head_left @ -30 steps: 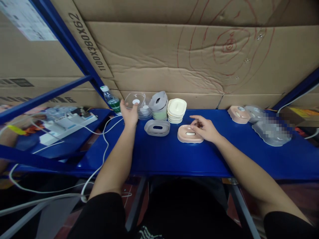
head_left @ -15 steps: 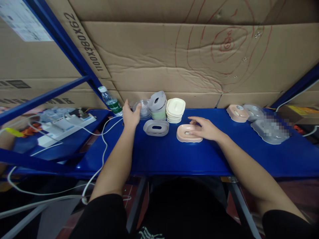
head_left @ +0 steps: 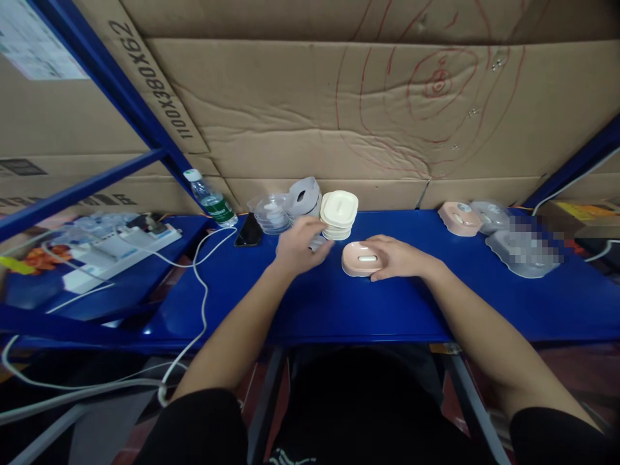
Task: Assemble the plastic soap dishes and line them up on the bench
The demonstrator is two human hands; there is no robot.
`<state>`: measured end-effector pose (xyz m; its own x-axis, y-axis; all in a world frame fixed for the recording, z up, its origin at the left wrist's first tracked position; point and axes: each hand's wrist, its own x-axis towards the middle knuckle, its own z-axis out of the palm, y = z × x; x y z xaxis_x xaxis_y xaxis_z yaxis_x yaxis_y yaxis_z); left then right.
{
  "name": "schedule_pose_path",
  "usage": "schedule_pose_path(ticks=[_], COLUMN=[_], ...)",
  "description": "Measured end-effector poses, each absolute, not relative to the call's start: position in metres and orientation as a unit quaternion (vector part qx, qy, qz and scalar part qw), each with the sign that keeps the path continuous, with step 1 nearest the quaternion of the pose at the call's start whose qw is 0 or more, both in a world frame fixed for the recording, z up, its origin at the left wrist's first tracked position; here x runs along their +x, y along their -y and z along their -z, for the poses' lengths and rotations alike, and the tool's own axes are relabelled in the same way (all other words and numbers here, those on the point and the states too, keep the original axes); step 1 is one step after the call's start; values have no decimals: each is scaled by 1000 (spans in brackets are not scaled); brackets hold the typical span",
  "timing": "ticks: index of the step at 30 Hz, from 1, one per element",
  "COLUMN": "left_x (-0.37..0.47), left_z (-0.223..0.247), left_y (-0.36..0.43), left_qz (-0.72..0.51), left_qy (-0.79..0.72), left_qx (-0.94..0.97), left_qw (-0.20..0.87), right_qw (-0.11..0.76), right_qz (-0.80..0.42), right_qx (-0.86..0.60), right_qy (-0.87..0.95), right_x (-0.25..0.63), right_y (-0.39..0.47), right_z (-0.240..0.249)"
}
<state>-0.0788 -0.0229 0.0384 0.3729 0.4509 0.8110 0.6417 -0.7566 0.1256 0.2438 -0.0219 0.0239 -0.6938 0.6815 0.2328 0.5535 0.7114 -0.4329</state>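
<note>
My right hand grips the right side of a pink oval dish on the blue table; a small white piece lies in its middle. My left hand is over a grey oval piece, mostly hidden beneath it, with fingers apart and nothing visibly held. Behind it are a stack of cream lids, a tilted grey piece and clear plastic cups.
A black phone and a water bottle are at the back left, near white cables and a power strip. Another pink dish and clear trays sit at right. Cardboard stands behind.
My left hand has moved right and nearer, from beside the clear cups to the grey oval piece, uncovering the phone. My right hand has shifted from above the pink dish to its right side.
</note>
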Motion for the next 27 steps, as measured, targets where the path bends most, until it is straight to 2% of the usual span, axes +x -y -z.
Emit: schedule_pose_path(ticks=[3, 7, 12, 20, 27], left_x=[-55, -45, -50, -51, -50], left_z=[-33, -28, -28, -32, -29], left_y=[38, 42, 39, 42, 40], left_qz=[338, 285, 280, 249, 273], left_qy=[357, 423, 461, 444, 407], left_qx=[-870, -860, -840, -856, -865], left_qw=[39, -17, -64, -90, -107], right_qw=[214, 259, 314, 342, 372], right_qz=[-171, -185, -187, -210, -194], right_qx=[-348, -348, -327, -309, -315], right_qy=[896, 882, 872, 862, 851], right_x=[242, 240, 236, 230, 229], right_y=[24, 27, 29, 30, 28], right_z=[-28, -34, -35, -29, -25])
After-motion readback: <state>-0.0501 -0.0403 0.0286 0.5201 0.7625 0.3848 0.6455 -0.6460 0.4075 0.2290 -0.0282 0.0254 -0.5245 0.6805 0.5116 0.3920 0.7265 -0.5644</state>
